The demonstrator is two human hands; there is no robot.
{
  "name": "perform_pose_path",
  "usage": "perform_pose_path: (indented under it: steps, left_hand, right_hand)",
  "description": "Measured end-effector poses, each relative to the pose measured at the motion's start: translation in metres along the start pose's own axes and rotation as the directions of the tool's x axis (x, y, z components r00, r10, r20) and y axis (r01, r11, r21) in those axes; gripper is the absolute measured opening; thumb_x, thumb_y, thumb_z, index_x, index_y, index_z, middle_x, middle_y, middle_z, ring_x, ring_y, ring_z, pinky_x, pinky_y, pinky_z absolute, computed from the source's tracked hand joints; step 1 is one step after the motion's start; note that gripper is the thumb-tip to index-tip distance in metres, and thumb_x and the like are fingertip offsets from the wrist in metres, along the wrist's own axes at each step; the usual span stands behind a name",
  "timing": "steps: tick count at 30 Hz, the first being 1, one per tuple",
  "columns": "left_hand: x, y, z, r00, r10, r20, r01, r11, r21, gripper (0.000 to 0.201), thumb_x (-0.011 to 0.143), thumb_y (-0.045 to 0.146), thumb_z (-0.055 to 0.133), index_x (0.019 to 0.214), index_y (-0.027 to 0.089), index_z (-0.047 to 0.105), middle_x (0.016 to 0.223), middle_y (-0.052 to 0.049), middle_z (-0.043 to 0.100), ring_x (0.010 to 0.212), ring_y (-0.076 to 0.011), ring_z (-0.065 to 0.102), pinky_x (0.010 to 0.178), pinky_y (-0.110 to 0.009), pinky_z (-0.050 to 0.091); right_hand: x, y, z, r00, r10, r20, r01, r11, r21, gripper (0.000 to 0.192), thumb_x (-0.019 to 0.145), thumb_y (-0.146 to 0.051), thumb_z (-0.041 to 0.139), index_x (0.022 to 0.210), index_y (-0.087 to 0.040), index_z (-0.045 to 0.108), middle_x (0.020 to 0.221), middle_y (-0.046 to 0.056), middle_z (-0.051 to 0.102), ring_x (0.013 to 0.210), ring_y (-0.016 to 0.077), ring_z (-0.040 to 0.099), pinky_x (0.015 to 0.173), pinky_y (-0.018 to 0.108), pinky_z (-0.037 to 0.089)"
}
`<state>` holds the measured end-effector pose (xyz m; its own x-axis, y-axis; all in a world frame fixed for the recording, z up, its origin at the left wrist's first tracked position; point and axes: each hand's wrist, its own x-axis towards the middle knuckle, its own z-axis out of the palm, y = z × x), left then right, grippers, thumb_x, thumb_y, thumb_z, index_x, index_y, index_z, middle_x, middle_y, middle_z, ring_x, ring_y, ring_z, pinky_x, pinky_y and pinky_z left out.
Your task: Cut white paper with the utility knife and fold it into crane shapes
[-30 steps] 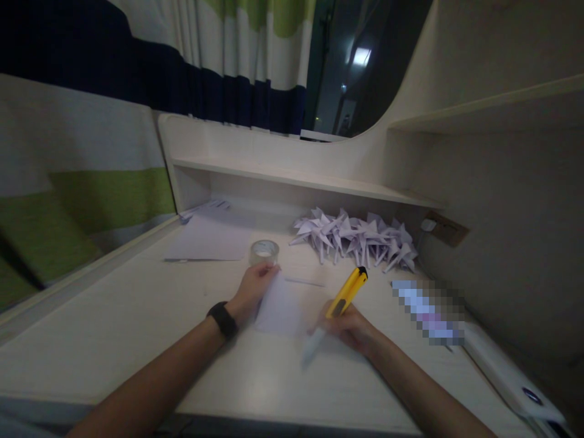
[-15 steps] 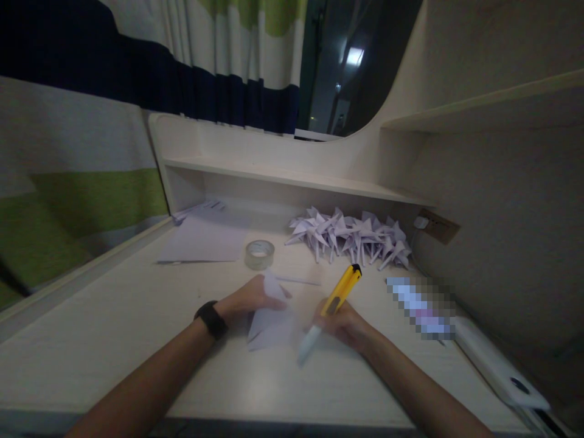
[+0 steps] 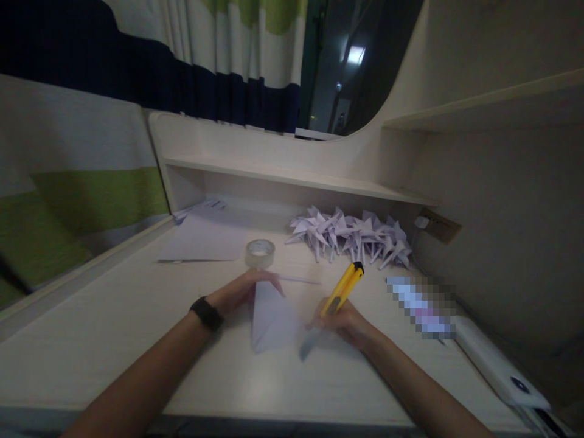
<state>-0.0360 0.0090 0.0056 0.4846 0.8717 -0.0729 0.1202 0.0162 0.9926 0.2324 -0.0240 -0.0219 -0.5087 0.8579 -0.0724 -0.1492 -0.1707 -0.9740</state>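
My right hand (image 3: 340, 321) is closed round a yellow utility knife (image 3: 345, 287), its black end up and its blurred blade slanting down to the left over the desk. My left hand (image 3: 246, 289) grips the far left edge of a folded white sheet of paper (image 3: 271, 313), thumb laid over the top. A diagonal crease shows near the paper's lower end. The knife is to the right of the paper and apart from it. Just beyond my left hand stands a roll of clear tape (image 3: 260, 253), and a thin paper stick (image 3: 298, 280) lies behind the paper.
A heap of folded paper pinwheel-like shapes (image 3: 351, 234) lies at the back right. Paper sheets (image 3: 205, 234) are stacked at the back left. A blurred-out phone-like object (image 3: 420, 307) and a long white device (image 3: 497, 362) lie along the right wall. A shelf (image 3: 292, 176) spans the back.
My left hand has shifted slightly left and up, and its hold on the paper has changed. The folded paper now lies straighter and flatter. The knife has barely moved.
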Motion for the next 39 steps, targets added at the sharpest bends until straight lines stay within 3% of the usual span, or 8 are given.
perform_pose_path:
  steps: [6, 10, 15, 18, 22, 27, 34, 39]
  left_hand:
    - [-0.008, 0.022, -0.024, 0.944, -0.161, 0.288, 0.115, 0.979, 0.168, 0.048, 0.078, 0.059, 0.053, 0.082, 0.017, 0.076, 0.087, -0.011, 0.073, 0.077, -0.0222, 0.064, 0.068, -0.029, 0.045]
    - [-0.003, 0.046, -0.025, 0.891, -0.108, 0.441, -0.095, 0.905, 0.415, 0.028, 0.070, 0.043, 0.070, 0.088, 0.023, 0.075, 0.091, -0.006, 0.073, 0.081, -0.0212, 0.064, 0.070, -0.026, 0.045]
    - [0.023, 0.050, 0.011, 0.897, -0.222, 0.381, -0.195, 0.576, 0.794, 0.023, 0.061, 0.036, 0.075, 0.077, 0.019, 0.075, 0.067, -0.005, 0.071, 0.056, -0.0171, 0.058, 0.055, -0.025, 0.040]
    - [0.035, 0.039, 0.037, 0.902, -0.207, 0.379, -0.267, 0.422, 0.866, 0.016, 0.065, 0.031, 0.072, 0.073, 0.017, 0.075, 0.067, -0.006, 0.071, 0.055, -0.0163, 0.056, 0.052, -0.025, 0.037]
    - [0.042, 0.021, 0.047, 0.890, -0.179, 0.419, -0.291, 0.485, 0.825, 0.020, 0.063, 0.025, 0.076, 0.081, 0.017, 0.073, 0.073, -0.003, 0.071, 0.058, -0.0141, 0.058, 0.052, -0.022, 0.038]
    - [0.042, -0.002, 0.027, 0.887, -0.072, 0.456, -0.314, 0.629, 0.711, 0.020, 0.062, 0.023, 0.077, 0.081, 0.017, 0.072, 0.072, -0.001, 0.070, 0.061, -0.0134, 0.059, 0.053, -0.021, 0.039]
    - [0.031, -0.005, 0.014, 0.895, 0.034, 0.445, -0.329, 0.723, 0.607, 0.016, 0.066, 0.016, 0.072, 0.082, 0.016, 0.073, 0.072, -0.001, 0.071, 0.062, -0.0134, 0.061, 0.058, -0.021, 0.043]
    - [0.031, -0.001, 0.013, 0.887, 0.049, 0.460, -0.351, 0.718, 0.601, 0.024, 0.066, 0.013, 0.072, 0.090, 0.017, 0.075, 0.075, -0.003, 0.074, 0.063, -0.0146, 0.064, 0.060, -0.022, 0.045]
  right_hand:
    - [0.001, 0.003, -0.002, 1.000, 0.000, 0.014, 0.001, 1.000, -0.011, 0.023, 0.055, -0.018, 0.083, 0.070, -0.012, 0.066, 0.067, 0.003, 0.069, 0.069, 0.0195, 0.068, 0.071, 0.032, 0.052]
    - [0.001, 0.002, -0.002, 0.999, -0.004, 0.032, 0.004, 1.000, -0.025, 0.022, 0.056, -0.018, 0.083, 0.069, -0.012, 0.066, 0.067, 0.003, 0.069, 0.069, 0.0190, 0.068, 0.074, 0.034, 0.052]
    - [0.000, 0.000, -0.001, 1.000, -0.001, 0.028, 0.002, 0.999, -0.034, 0.023, 0.054, -0.018, 0.084, 0.067, -0.012, 0.066, 0.064, 0.002, 0.068, 0.068, 0.0188, 0.067, 0.077, 0.035, 0.051]
    - [0.000, 0.002, -0.002, 1.000, -0.005, 0.026, 0.006, 1.000, -0.026, 0.023, 0.054, -0.017, 0.084, 0.068, -0.013, 0.067, 0.065, 0.002, 0.068, 0.068, 0.0188, 0.067, 0.078, 0.036, 0.052]
    - [0.003, 0.007, -0.005, 0.999, -0.031, 0.031, 0.030, 0.999, 0.038, 0.023, 0.053, -0.017, 0.084, 0.069, -0.012, 0.067, 0.064, 0.002, 0.068, 0.068, 0.0198, 0.067, 0.078, 0.037, 0.052]
    - [0.004, 0.002, -0.006, 0.984, -0.129, -0.121, 0.138, 0.988, 0.066, 0.020, 0.056, -0.019, 0.082, 0.069, -0.014, 0.068, 0.065, 0.003, 0.068, 0.067, 0.0192, 0.066, 0.070, 0.032, 0.052]
    - [0.004, -0.002, -0.010, 0.886, -0.354, -0.299, 0.270, 0.919, -0.288, 0.020, 0.058, -0.026, 0.083, 0.067, -0.017, 0.068, 0.062, 0.000, 0.065, 0.057, 0.0137, 0.058, 0.055, 0.025, 0.046]
    - [0.003, 0.004, -0.013, 0.895, -0.367, -0.252, 0.254, 0.886, -0.388, 0.023, 0.060, -0.032, 0.082, 0.069, -0.016, 0.068, 0.065, 0.002, 0.066, 0.061, 0.0157, 0.060, 0.057, 0.026, 0.047]
